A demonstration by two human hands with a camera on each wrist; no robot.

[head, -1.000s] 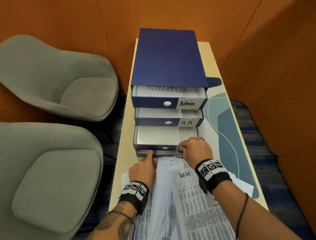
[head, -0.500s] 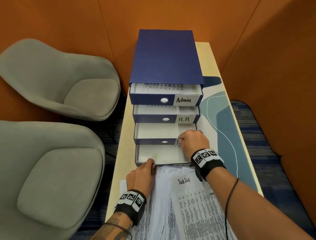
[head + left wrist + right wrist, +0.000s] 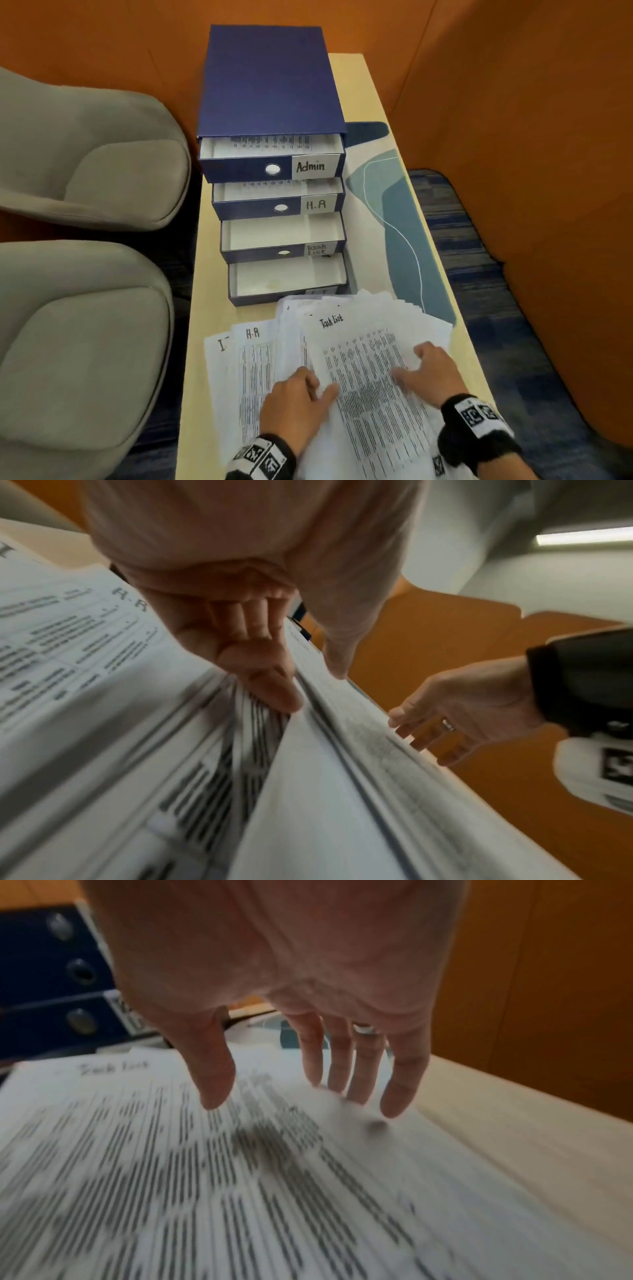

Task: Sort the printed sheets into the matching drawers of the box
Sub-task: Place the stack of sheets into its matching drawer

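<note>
The blue drawer box (image 3: 270, 78) stands on the table with all its drawers pulled out in steps. The Admin drawer (image 3: 317, 167) and H.R drawer (image 3: 320, 204) hold printed sheets. The Task List drawer (image 3: 274, 236) and the bottom drawer (image 3: 284, 277) look empty; the bottom label is hidden by paper. A fanned pile lies in front, with a Task List sheet (image 3: 370, 394) on top and an H.R sheet (image 3: 253, 370) at the left. My left hand (image 3: 318, 387) pinches the Task List sheet's left edge, fingers (image 3: 267, 691) under it, thumb on top. My right hand (image 3: 411, 366) is spread flat over the same sheet (image 3: 240, 1177).
Two grey armchairs (image 3: 85, 164) (image 3: 78, 349) stand close along the left of the narrow table (image 3: 352, 85). A blue and teal mat (image 3: 397, 219) lies right of the box. Orange padded walls close in behind and at the right.
Both hands have left the drawers and come back to the pile. The bottom drawer is now pulled out and the Task List drawer sits further in above it.
</note>
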